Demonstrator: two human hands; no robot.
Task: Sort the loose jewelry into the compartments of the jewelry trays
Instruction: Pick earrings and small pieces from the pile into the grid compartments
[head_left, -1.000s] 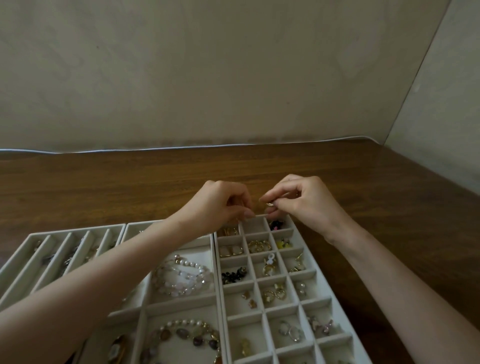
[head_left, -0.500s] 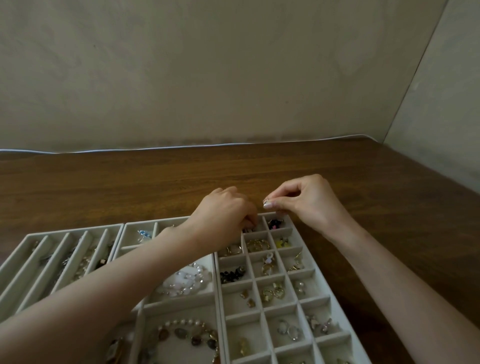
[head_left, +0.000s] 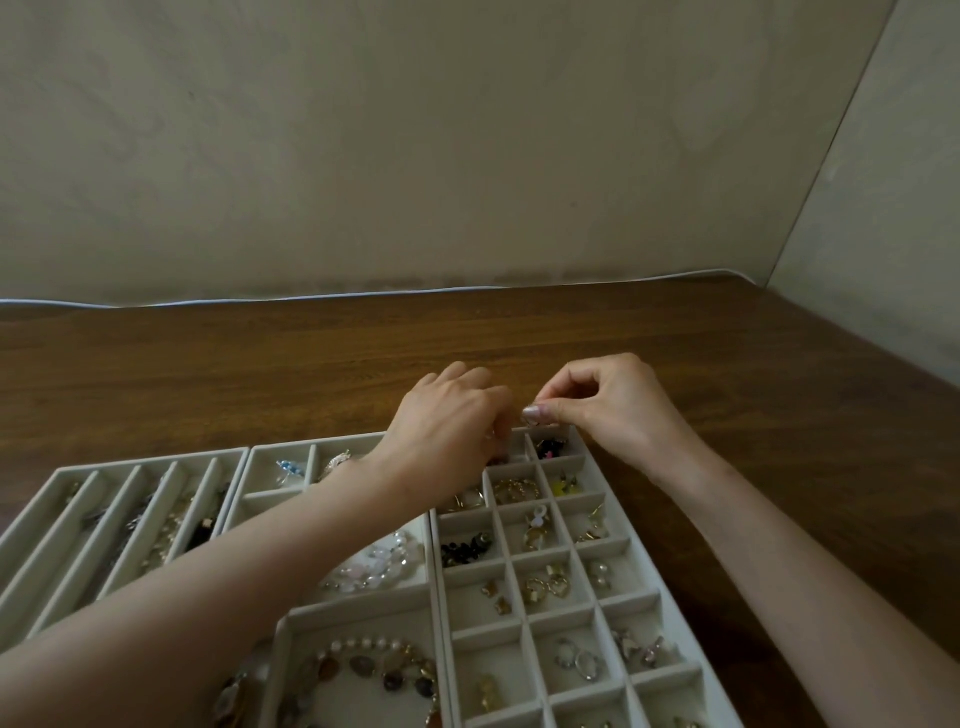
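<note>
- Right hand (head_left: 608, 410): thumb and forefinger pinch a small item (head_left: 530, 422), possibly a ring, over the tray's (head_left: 638, 567) far row.
- Left hand (head_left: 452, 431): fingers curled into a far compartment; what they hold cannot be told.

We look onto a brown wooden table (head_left: 260, 364) set in a corner of two plain beige walls (head_left: 415, 156), dimly lit.

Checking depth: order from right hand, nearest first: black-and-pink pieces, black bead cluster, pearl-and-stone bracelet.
1. Black-and-pink pieces: grid tray's far corner, by right hand.
2. Black bead cluster: its left column.
3. Pearl-and-stone bracelet: nearest camera.
</note>
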